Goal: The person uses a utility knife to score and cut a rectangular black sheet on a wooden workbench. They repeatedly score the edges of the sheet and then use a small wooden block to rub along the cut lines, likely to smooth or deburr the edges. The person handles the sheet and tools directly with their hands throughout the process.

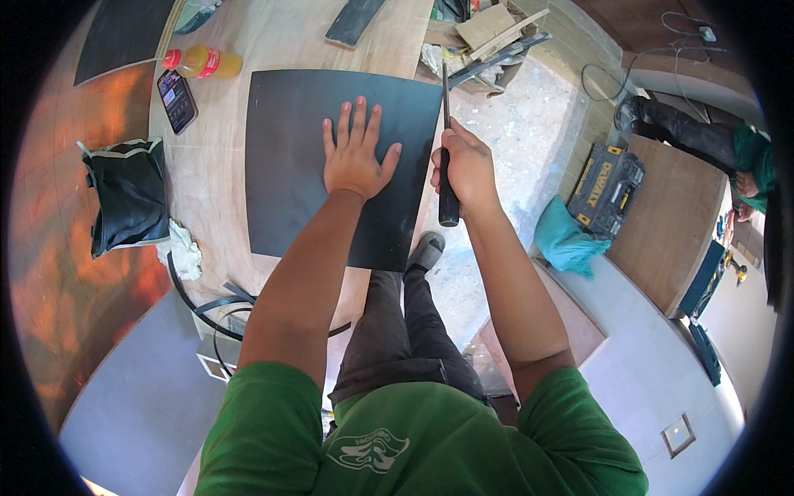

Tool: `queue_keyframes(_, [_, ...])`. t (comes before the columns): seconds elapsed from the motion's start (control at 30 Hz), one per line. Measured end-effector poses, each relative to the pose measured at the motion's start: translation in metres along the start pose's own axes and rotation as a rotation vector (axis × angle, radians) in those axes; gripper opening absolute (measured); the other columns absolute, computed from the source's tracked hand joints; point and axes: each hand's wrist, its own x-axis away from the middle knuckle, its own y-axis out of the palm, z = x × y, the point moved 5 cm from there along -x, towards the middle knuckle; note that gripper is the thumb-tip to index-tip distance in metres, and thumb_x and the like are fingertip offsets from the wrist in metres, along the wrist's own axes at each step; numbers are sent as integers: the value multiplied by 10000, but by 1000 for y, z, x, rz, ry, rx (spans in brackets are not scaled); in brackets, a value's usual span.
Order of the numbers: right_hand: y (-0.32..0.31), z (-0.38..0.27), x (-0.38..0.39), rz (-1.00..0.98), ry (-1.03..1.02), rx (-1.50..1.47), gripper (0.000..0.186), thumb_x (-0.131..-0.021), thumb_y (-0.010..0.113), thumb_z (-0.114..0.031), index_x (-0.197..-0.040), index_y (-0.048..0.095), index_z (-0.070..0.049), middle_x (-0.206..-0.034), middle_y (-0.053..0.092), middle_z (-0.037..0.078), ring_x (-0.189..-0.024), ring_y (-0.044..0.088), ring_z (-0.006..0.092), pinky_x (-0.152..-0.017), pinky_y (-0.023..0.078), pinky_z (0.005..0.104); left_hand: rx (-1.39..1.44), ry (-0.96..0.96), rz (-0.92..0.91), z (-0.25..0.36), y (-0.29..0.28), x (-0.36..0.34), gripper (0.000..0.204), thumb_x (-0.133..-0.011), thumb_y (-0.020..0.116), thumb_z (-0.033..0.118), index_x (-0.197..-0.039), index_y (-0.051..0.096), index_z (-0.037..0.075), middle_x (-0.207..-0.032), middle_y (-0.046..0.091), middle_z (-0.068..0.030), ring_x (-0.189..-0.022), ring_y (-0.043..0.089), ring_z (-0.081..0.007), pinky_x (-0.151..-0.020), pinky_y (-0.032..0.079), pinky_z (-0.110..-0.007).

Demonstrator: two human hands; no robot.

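A dark grey, nearly square panel (289, 165) lies flat on the wooden worktable. My left hand (358, 157) rests on it, palm down with the fingers spread. By the panel's right edge, my right hand (469, 165) is closed around the black handle of a file (447, 186). The file's thin metal blade points away from me and runs along that edge near the far right corner. Whether the blade touches the edge, I cannot tell.
On the left of the worktable (207, 165) are a phone (177, 101), a bottle of yellow drink (203, 62) and a black bag (126, 197). A dark strip (354, 21) lies at the far side. Scraps (488, 41) fill a box beyond. A tool case (606, 188) and another person's leg (686, 124) are right.
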Motion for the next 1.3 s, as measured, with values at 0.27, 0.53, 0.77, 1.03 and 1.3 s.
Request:
queue_keyframes(0.27, [-4, 1, -12, -31, 10, -19, 572, -1015, 526, -184, -1536, 409, 20, -660, 567, 51, -427, 507, 162, -408, 418, 302, -17, 23, 29, 1, 1, 0, 747, -955, 567, 505, -1590, 375, 161, -1686, 280, -102, -1557, 228, -331, -1252, 128, -591])
queue_keyframes(0.53, [-6, 5, -14, -38, 8, -9, 280, -1035, 487, -180, -1239, 558, -2, -653, 551, 45, -422, 506, 165, -412, 431, 312, -26, 26, 22, 6, 1, -1, 742, -957, 564, 512, -1587, 384, 163, -1681, 293, -106, -1555, 236, -331, -1247, 139, -597])
queue_keyframes(0.77, [-5, 24, -8, -26, 49, -72, 313, -1040, 494, -195, -1281, 559, -5, -650, 544, 43, -436, 503, 162, -416, 436, 317, -25, 38, 34, 6, 3, -1, 740, -958, 564, 512, -1586, 384, 163, -1679, 299, -104, -1558, 231, -324, -1250, 129, -592])
queue_keyframes(1.03, [-10, 27, 18, -84, 80, -44, 427, -1021, 506, -197, -1403, 565, -14, -667, 576, 33, -452, 534, 158, -423, 441, 315, -39, 29, 34, 3, 3, 1, 743, -954, 572, 515, -1586, 385, 171, -1679, 302, -96, -1559, 233, -317, -1250, 132, -591])
queue_keyframes(1.3, [-11, 29, 43, -32, 92, -75, 333, -1046, 499, -203, -1257, 582, 41, -649, 533, 52, -438, 508, 172, -414, 439, 327, -50, 23, 45, 1, 1, 0, 745, -956, 572, 524, -1590, 379, 183, -1684, 293, -89, -1560, 230, -313, -1252, 135, -588])
